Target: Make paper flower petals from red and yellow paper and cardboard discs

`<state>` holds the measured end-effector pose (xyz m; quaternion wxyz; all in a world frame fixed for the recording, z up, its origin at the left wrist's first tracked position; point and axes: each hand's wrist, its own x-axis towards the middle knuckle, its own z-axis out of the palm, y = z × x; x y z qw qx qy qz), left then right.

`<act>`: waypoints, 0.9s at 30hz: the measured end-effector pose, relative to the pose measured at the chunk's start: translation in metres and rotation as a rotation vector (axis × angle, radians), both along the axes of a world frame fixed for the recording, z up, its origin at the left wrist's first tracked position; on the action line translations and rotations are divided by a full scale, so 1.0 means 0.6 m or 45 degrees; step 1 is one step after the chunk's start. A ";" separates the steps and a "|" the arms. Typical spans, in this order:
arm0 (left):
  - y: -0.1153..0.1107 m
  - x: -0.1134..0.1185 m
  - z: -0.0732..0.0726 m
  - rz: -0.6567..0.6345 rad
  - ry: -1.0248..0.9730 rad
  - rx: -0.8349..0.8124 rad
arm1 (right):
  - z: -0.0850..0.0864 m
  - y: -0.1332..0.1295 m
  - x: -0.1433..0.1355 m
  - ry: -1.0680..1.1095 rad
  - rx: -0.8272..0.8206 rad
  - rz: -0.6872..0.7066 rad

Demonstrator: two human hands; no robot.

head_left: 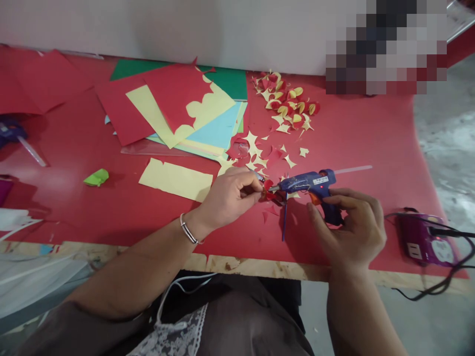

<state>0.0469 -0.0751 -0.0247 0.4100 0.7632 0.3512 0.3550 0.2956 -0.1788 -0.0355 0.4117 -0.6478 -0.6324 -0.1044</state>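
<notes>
Right fingers point(358, 200) holding | glue gun point(302, 182) | points left (axis nearly crosswise)

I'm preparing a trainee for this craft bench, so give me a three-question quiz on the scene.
1. Which holds the glue gun: A) left hand or B) right hand?
2. True or false: the bracelet is on the right wrist.
3. Fill in the colour: the left fingertips pinch a small ___ piece by the nozzle.

Key: 1. B. 2. False; it is on the left wrist. 3. Red.
</notes>
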 end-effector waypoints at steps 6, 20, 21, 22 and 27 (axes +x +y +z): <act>0.002 0.000 -0.002 -0.002 0.011 -0.001 | -0.004 0.000 0.005 -0.013 0.045 0.042; 0.002 0.000 -0.003 0.002 0.039 -0.018 | -0.004 0.002 0.002 0.019 0.050 0.042; 0.002 0.000 -0.002 0.001 0.042 -0.023 | -0.005 0.002 0.003 0.024 0.054 0.045; 0.002 0.000 -0.002 0.000 0.044 -0.028 | -0.006 0.002 0.003 0.028 0.057 0.049; 0.001 0.000 -0.002 0.003 0.032 -0.044 | -0.008 0.000 0.007 0.033 0.037 0.044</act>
